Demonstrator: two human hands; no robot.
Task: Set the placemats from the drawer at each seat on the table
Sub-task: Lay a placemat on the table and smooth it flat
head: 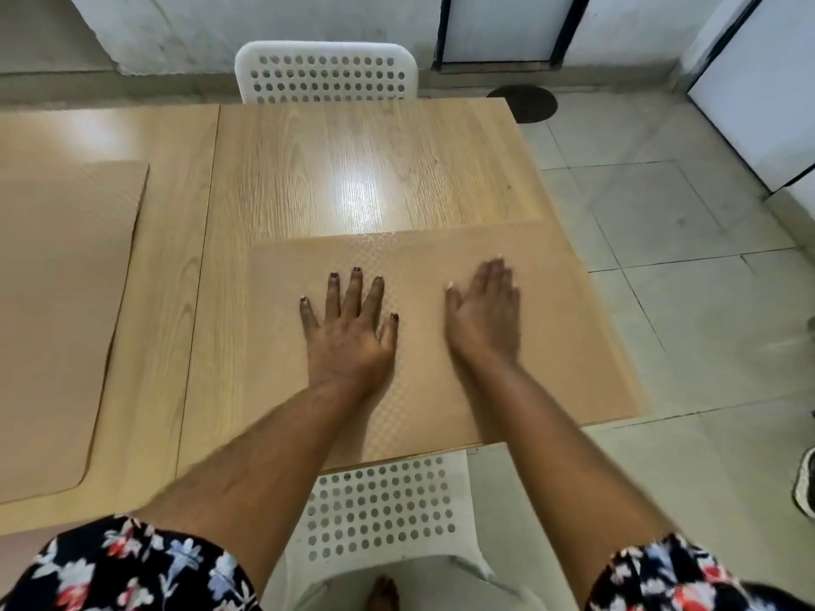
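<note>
Both hands lie flat, fingers spread, gripping nothing: the left hand (348,328) and the slightly blurred right hand (483,313) press on a thin tan rectangular placemat (573,346) at the near right corner of the pale wooden bench (366,169), likely to smooth it and square it to the near edge, above the white perforated plastic chair (383,500). A second tan placemat (61,310) lies toward the left. The far edge, by another white chair (326,72), looks bare.

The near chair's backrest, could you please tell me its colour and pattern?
White with rows of round holes, on the near chair in the head view.
</note>
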